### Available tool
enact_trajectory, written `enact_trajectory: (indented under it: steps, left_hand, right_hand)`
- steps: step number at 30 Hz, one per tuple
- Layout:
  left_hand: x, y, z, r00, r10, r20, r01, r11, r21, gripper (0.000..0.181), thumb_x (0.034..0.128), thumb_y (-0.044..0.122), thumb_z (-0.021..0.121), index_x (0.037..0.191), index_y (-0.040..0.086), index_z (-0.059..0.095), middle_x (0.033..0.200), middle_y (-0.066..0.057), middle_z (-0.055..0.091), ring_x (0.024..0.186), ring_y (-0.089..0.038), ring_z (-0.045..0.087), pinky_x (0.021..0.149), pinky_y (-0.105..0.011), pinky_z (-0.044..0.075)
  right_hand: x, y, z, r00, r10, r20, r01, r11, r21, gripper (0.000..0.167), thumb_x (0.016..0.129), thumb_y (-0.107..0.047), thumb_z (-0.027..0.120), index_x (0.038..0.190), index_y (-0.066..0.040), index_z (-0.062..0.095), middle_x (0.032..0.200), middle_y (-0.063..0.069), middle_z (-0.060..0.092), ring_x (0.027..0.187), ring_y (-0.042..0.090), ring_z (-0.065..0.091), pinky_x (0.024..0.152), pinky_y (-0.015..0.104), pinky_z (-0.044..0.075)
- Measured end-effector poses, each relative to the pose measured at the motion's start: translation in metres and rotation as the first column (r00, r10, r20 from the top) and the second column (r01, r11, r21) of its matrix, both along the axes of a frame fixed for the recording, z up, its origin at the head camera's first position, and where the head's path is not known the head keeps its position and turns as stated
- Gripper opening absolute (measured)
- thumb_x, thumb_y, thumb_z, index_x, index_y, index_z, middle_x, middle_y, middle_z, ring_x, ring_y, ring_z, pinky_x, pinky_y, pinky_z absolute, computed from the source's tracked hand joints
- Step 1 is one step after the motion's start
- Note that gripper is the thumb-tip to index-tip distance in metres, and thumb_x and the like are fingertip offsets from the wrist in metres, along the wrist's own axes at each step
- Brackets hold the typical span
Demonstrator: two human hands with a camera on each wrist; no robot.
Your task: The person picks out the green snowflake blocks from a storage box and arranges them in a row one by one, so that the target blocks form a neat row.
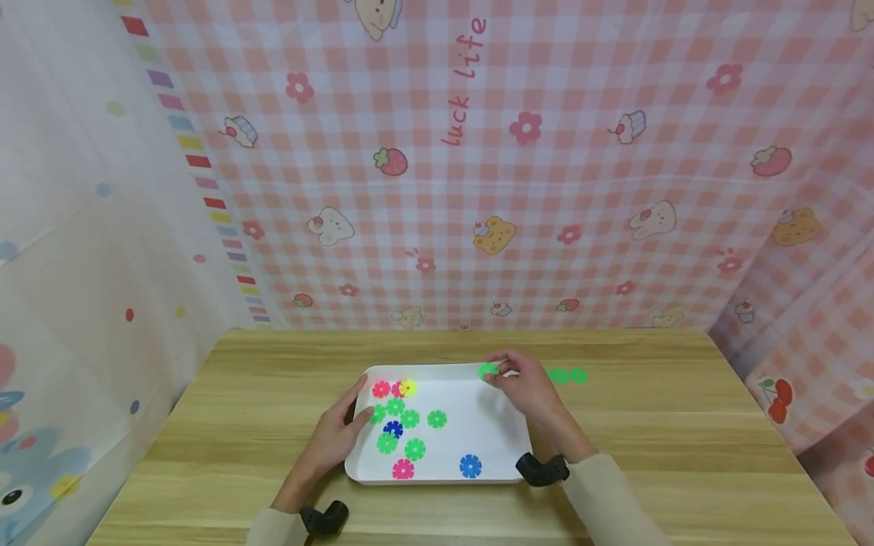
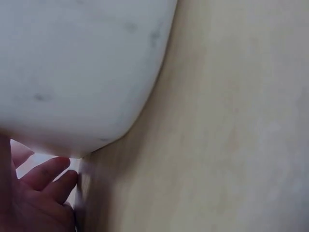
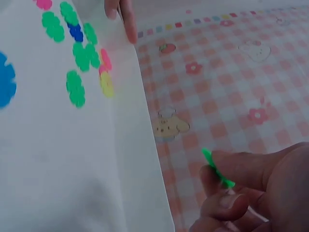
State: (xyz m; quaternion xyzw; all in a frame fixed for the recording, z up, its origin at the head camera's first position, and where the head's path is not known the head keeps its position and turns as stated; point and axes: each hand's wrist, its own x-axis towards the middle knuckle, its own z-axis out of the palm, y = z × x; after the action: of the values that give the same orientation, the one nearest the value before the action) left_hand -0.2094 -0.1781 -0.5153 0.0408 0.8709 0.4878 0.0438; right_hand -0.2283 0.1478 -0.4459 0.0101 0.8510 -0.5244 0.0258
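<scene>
A white tray (image 1: 478, 425) lies on the table, slightly raised at one side in the left wrist view. My left hand (image 1: 337, 432) grips its left side, thumb over the rim and fingers outside. Between the thumb and fingers of my right hand (image 1: 526, 383) is a green notched plastic disc (image 3: 217, 169), pinched above the tray's far right rim. Inside the tray, mostly at the left, lie several green discs (image 1: 437, 418), pink discs (image 1: 403, 469), a yellow disc (image 1: 408, 388) and a dark blue disc (image 1: 392, 430). A lighter blue disc (image 1: 470, 465) sits near the front edge.
More green discs (image 1: 577, 375) lie on the wooden table (image 1: 669, 455) to the right of the tray, partly behind my right hand. A pink checked cloth (image 1: 573, 189) hangs at the table's far edge, and a pale cloth (image 1: 82, 227) hangs on the left.
</scene>
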Motion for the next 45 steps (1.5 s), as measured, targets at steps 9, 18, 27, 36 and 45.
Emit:
enact_trajectory:
  steps: [9, 18, 27, 36, 45]
  left_hand:
    - [-0.001, 0.0, -0.001, 1.0, -0.003, -0.014, 0.003, 0.999, 0.035, 0.06, 0.1029, 0.021, 0.054, 0.157, 0.02, 0.029, 0.164, -0.006, 0.025, 0.151, -0.03, 0.018, 0.122, -0.05, 0.017]
    - [-0.003, 0.0, -0.002, 1.0, -0.016, 0.005, 0.015, 0.998, 0.06, 0.06, 0.1036, 0.023, 0.052, 0.158, 0.023, 0.027, 0.165, -0.003, 0.022, 0.152, -0.027, 0.015, 0.122, -0.049, 0.015]
    - [-0.003, -0.001, -0.002, 1.0, -0.002, 0.009, 0.001, 0.998, 0.063, 0.06, 0.1033, 0.023, 0.053, 0.158, 0.024, 0.028, 0.165, -0.003, 0.022, 0.152, -0.028, 0.016, 0.122, -0.049, 0.016]
    - [-0.004, -0.002, -0.002, 1.0, -0.006, 0.021, 0.004, 0.997, 0.073, 0.059, 0.1035, 0.023, 0.052, 0.157, 0.024, 0.029, 0.165, -0.003, 0.022, 0.152, -0.028, 0.015, 0.122, -0.049, 0.016]
    - [-0.003, -0.001, 0.0, 1.0, -0.005, 0.024, 0.003, 0.997, 0.081, 0.059, 0.1038, 0.022, 0.052, 0.157, 0.024, 0.029, 0.165, -0.003, 0.022, 0.152, -0.029, 0.014, 0.122, -0.05, 0.014]
  right_hand:
    - [-0.005, 0.046, -0.006, 0.998, -0.022, -0.064, 0.019, 0.999, -0.044, 0.031, 0.095, -0.015, 0.067, 0.125, -0.009, 0.062, 0.104, 0.01, 0.067, 0.091, 0.027, 0.064, 0.072, 0.028, 0.053]
    - [-0.011, 0.094, -0.011, 0.994, -0.108, -0.028, 0.108, 0.994, 0.003, 0.035, 0.1, -0.021, 0.059, 0.132, -0.007, 0.058, 0.11, 0.011, 0.063, 0.093, 0.026, 0.062, 0.068, 0.022, 0.047]
    - [-0.013, 0.137, -0.026, 0.978, -0.198, -0.061, 0.202, 0.977, 0.067, 0.036, 0.101, -0.025, 0.058, 0.132, -0.007, 0.061, 0.111, 0.015, 0.066, 0.086, 0.013, 0.056, 0.065, 0.023, 0.047]
    - [-0.021, 0.158, -0.049, 0.95, -0.311, -0.012, 0.311, 0.949, 0.055, 0.035, 0.099, -0.02, 0.06, 0.129, -0.002, 0.062, 0.101, 0.007, 0.069, 0.08, 0.008, 0.053, 0.062, 0.022, 0.043]
    - [-0.022, 0.165, -0.061, 0.925, -0.379, -0.009, 0.379, 0.924, 0.053, 0.032, 0.097, -0.018, 0.062, 0.124, -0.003, 0.066, 0.09, -0.006, 0.068, 0.081, 0.005, 0.054, 0.068, 0.019, 0.043]
